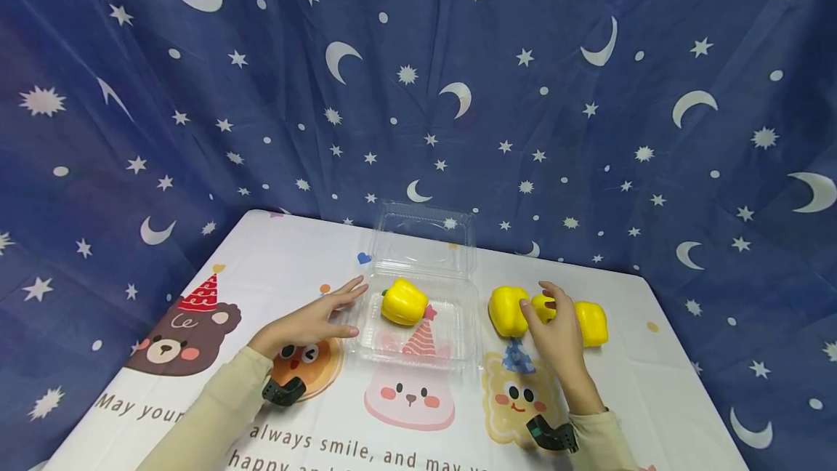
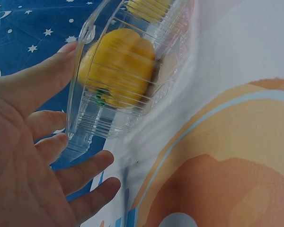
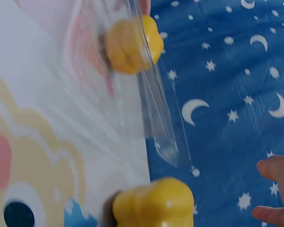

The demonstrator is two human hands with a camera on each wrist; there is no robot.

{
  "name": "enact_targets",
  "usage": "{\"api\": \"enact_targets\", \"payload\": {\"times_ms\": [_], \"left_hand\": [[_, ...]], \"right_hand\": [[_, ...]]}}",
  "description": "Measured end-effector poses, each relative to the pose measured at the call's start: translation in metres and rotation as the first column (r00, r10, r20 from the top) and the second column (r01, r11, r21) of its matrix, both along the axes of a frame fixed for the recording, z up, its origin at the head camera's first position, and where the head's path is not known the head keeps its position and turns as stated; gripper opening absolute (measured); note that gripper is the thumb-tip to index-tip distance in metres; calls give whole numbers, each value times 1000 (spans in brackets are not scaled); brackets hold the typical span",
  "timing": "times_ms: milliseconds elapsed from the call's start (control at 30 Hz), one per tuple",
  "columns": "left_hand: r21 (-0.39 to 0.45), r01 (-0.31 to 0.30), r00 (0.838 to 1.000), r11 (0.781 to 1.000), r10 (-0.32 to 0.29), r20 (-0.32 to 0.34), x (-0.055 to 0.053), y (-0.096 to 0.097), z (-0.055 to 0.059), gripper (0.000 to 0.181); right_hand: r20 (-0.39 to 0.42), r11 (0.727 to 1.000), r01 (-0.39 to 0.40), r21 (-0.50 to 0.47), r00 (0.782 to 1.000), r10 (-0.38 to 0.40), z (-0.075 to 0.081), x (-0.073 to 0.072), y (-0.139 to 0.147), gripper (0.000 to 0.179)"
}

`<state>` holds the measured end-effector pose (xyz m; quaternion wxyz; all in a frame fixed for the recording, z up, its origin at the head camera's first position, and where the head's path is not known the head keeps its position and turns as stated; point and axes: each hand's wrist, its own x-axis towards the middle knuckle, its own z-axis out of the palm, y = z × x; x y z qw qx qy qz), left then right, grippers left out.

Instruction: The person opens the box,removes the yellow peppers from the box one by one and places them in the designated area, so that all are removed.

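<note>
A clear plastic clamshell box (image 1: 418, 356) lies on the table with its lid (image 1: 425, 235) tipped back. One yellow bell pepper (image 1: 404, 302) sits inside, towards the left. My left hand (image 1: 310, 322) is at the box's left side, fingers spread, with the fingertips (image 2: 68, 48) right at the rim in the left wrist view. To the right of the box are three more yellow peppers, the nearest a large pepper (image 1: 507, 311). Over this group hovers my right hand (image 1: 561, 333), fingers apart and gripping nothing. It partly hides the middle pepper (image 1: 543, 307); the rightmost pepper (image 1: 591, 324) is beyond it.
A white tablecloth (image 1: 301, 249) with printed cartoon animals and lettering covers the table. Behind the table hangs a blue curtain (image 1: 418, 78) with moons and stars, close to the back edge and the lid. Each wrist wears a dark band (image 1: 284, 391).
</note>
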<state>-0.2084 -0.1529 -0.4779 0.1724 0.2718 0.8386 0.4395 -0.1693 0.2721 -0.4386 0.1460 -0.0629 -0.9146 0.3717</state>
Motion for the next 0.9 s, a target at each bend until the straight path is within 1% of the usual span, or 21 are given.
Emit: {"api": "enact_targets", "payload": {"times_ms": [200, 267, 467, 700, 900], "left_hand": [[1, 3, 1000, 1000, -3, 0, 0, 0, 1, 80], [1, 4, 1000, 1000, -4, -2, 0, 0, 1, 80], [1, 1, 1000, 1000, -1, 0, 0, 0, 1, 81], [1, 8, 1000, 1000, -8, 5, -1, 0, -1, 81], [1, 11, 1000, 1000, -11, 6, -2, 0, -1, 81]], "right_hand": [[-6, 998, -59, 31, 998, 60, -4, 2, -20, 54], [-14, 996, -82, 30, 996, 83, -5, 2, -26, 54], [-3, 989, -144, 15, 990, 144, -12, 4, -45, 54], [-33, 970, -238, -47, 971, 237, -17, 3, -64, 52], [-73, 951, -301, -69, 952, 296, -21, 3, -81, 52]]}}
